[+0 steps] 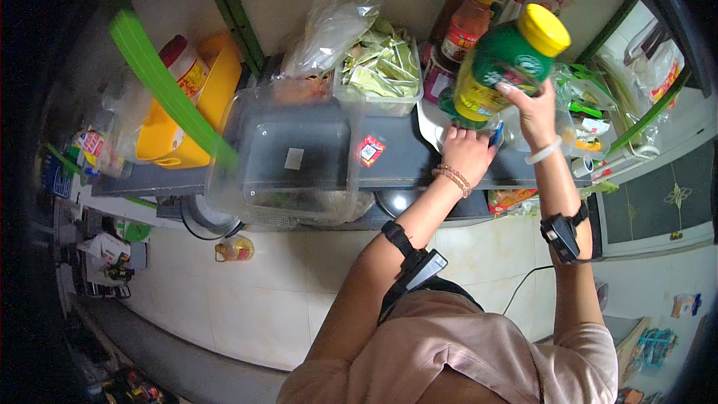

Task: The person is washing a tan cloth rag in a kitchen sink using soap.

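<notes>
My right hand (534, 102) grips a large green plastic jar (505, 70) with a yellow screw lid, its thumb across the printed label. The jar leans, lid towards the upper right. Just below its base is my left hand (466, 151), back upward, over a white tray (433, 126) on the dark shelf (398, 171). The left fingertips meet the jar's lower edge in view; whether they press on it or hold something beneath is hidden. A small blue object (496, 133) shows beside the left fingers.
Sauce bottles (465, 31) stand behind the jar. Left of them is a plastic box of green leaves (381, 67). A clear empty-looking bin (286, 151) overhangs the shelf's front edge, near a yellow basket (193, 118). Green shelf posts (162, 84) rise at the left. Bagged packets (592, 106) lie right.
</notes>
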Motion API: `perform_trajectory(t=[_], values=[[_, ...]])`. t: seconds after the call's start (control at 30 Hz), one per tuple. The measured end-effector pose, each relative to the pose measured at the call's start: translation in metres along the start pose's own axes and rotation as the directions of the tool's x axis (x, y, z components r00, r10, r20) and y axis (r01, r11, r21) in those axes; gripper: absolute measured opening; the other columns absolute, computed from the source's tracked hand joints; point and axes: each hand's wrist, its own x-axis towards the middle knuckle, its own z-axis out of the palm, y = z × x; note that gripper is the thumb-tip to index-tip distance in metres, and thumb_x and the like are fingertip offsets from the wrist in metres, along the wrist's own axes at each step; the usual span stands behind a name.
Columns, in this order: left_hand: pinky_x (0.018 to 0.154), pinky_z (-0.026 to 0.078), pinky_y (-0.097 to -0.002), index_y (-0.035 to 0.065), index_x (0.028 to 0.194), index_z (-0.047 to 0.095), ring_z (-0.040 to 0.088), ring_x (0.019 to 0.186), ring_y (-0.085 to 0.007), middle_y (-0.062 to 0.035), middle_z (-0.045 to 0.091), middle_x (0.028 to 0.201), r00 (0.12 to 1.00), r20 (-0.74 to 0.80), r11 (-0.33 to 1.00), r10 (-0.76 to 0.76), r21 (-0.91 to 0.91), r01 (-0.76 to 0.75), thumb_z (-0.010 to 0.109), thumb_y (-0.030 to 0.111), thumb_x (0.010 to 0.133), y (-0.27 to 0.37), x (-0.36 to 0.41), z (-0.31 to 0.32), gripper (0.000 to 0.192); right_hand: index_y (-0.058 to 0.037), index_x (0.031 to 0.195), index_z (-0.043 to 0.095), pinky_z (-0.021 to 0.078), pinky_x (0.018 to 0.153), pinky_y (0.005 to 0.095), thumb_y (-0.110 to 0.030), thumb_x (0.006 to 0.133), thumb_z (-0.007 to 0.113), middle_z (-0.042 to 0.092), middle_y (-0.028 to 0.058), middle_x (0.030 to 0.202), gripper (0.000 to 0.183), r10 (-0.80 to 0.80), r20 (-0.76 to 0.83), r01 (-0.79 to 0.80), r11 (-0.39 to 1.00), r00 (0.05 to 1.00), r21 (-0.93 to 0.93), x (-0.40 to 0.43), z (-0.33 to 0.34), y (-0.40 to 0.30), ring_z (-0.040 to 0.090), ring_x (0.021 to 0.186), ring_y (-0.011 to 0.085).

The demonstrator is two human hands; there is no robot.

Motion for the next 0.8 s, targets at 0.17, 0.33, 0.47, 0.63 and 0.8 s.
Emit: perform_trajectory(t=[0.17,0.33,0.47,0.63,0.8], values=[[0.073,0.036,-0.0350,0.0052,0.078,0.054,0.050,0.080,-0.0224,-0.0092,0.053,0.081,0.989,-0.145,0.988,0.000,-0.151,-0.022,0.053,0.028,0.070,-0.004,-0.011,-0.003,0.025,-0.0029,0.101,0.044,0.0391,0.078,0.0261,-0.004,0.057,0.069,0.052,0.0044,0.094,0.051,0.089,0.153,-0.108,0.987,0.984,0.122,0.005,0.020,0.024,0.050,0.085,0.0125],[0.075,0.036,-0.0346,0.0052,0.080,0.053,0.049,0.081,-0.0224,-0.0075,0.053,0.083,0.995,-0.097,0.964,-0.021,-0.266,-0.006,0.056,0.029,0.067,-0.005,-0.020,-0.014,0.027,-0.0021,0.106,0.041,0.0374,0.081,0.0261,-0.002,0.056,0.068,0.050,0.0038,0.097,0.057,0.076,0.271,-0.110,0.987,0.960,0.113,0.008,0.024,0.032,0.048,0.089,0.0120],[0.080,0.033,-0.0375,0.0052,0.084,0.053,0.047,0.083,-0.0225,-0.0073,0.053,0.086,0.968,-0.244,0.971,0.055,-0.214,-0.109,0.059,0.032,0.062,-0.009,-0.025,-0.020,0.035,-0.0025,0.108,0.040,0.0368,0.081,0.0264,-0.002,0.060,0.066,0.049,0.0041,0.099,0.055,0.063,0.240,-0.094,0.988,0.969,0.123,0.012,0.018,0.047,0.047,0.090,0.0122],[0.081,0.031,-0.0371,0.0055,0.095,0.049,0.045,0.087,-0.0242,-0.0096,0.048,0.094,0.997,-0.080,0.995,-0.007,-0.104,-0.002,0.061,0.033,0.059,0.001,-0.030,-0.025,0.047,-0.0043,0.112,0.036,0.0358,0.082,0.0271,-0.005,0.065,0.063,0.049,0.0038,0.100,0.054,0.136,0.214,-0.172,0.971,0.967,0.163,0.011,0.007,0.051,0.046,0.092,0.0128],[0.079,0.031,-0.0362,0.0054,0.097,0.048,0.044,0.085,-0.0247,-0.0102,0.046,0.093,0.995,-0.093,0.998,0.030,-0.053,-0.035,0.061,0.032,0.061,-0.002,-0.032,-0.026,0.046,-0.0030,0.116,0.032,0.0355,0.083,0.0271,-0.001,0.065,0.062,0.048,0.0052,0.103,0.060,0.054,0.174,-0.076,0.989,0.983,0.124,0.009,0.016,0.048,0.045,0.094,0.0132]])
